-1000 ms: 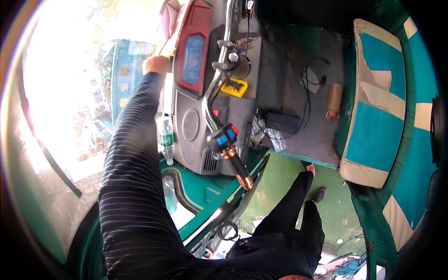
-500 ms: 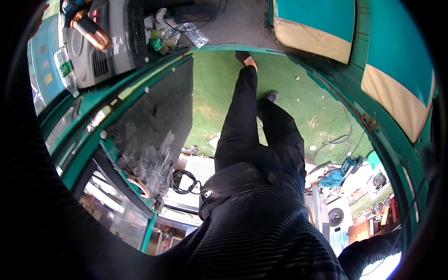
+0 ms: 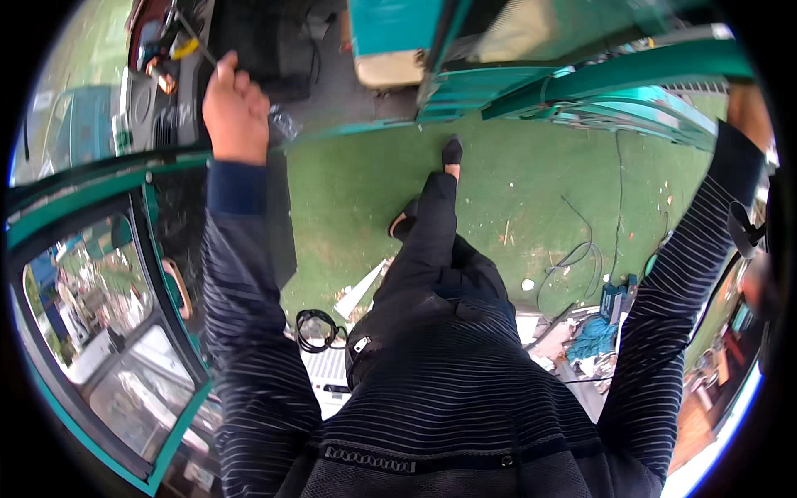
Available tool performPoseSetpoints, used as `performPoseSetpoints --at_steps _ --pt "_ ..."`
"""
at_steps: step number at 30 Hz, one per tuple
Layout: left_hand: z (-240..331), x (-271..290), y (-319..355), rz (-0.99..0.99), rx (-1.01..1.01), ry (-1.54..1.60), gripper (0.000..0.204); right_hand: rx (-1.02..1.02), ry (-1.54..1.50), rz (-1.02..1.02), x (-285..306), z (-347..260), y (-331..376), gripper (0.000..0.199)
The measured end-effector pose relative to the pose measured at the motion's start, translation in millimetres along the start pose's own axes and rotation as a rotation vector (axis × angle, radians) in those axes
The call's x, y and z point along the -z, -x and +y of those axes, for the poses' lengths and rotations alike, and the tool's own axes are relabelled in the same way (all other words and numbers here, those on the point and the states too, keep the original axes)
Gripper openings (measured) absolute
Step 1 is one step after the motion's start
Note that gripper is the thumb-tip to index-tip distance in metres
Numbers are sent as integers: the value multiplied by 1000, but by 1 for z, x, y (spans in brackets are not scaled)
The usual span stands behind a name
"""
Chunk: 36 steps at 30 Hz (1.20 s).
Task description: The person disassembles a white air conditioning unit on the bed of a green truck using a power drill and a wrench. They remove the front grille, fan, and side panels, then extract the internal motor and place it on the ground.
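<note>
My left hand (image 3: 237, 114) is raised over the dark cab floor with its fingers curled in. A thin grey rod (image 3: 198, 37) runs up to its fingertips; whether the hand grips the rod is unclear. Beside the rod are a yellow piece (image 3: 184, 49) and a copper-coloured handle (image 3: 161, 77). At the far right my right hand (image 3: 750, 116) is at the end of a thick teal frame bar (image 3: 614, 76). Its fingers are hidden at the dark picture rim, so its grip does not show.
A teal door with a window (image 3: 91, 290) stands open at my left. A teal and beige seat (image 3: 390, 70) is ahead. Loose black cable (image 3: 573, 264) lies on the green floor (image 3: 481, 178). A coiled black cable (image 3: 315, 330) and a blue cloth (image 3: 591, 339) are nearer me.
Both my arms have come up into view, the left forward over the cab, the right out to the teal frame. The view has turned rightward, and my feet have shifted.
</note>
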<state>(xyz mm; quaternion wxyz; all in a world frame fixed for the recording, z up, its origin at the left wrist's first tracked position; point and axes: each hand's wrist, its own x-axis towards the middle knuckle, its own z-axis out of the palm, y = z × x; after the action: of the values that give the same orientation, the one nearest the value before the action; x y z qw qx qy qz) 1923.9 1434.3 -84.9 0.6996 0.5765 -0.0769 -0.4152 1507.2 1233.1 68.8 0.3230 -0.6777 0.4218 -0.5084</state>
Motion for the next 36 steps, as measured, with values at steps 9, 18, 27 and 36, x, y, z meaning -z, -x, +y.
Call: performPoseSetpoints --at_steps 9,18,27,36 --pt "-122 38 278 194 -356 -633 27 -18 -293 68 40 -50 -14 55" --pt "-111 -239 335 -275 -519 -328 42 15 -360 -240 82 -34 -23 47" --pt "-164 -515 387 -422 -598 44 28 -96 -619 -639 198 73 1 27" --pt "-289 -786 343 -663 243 91 28 -660 -115 267 582 349 99 22"
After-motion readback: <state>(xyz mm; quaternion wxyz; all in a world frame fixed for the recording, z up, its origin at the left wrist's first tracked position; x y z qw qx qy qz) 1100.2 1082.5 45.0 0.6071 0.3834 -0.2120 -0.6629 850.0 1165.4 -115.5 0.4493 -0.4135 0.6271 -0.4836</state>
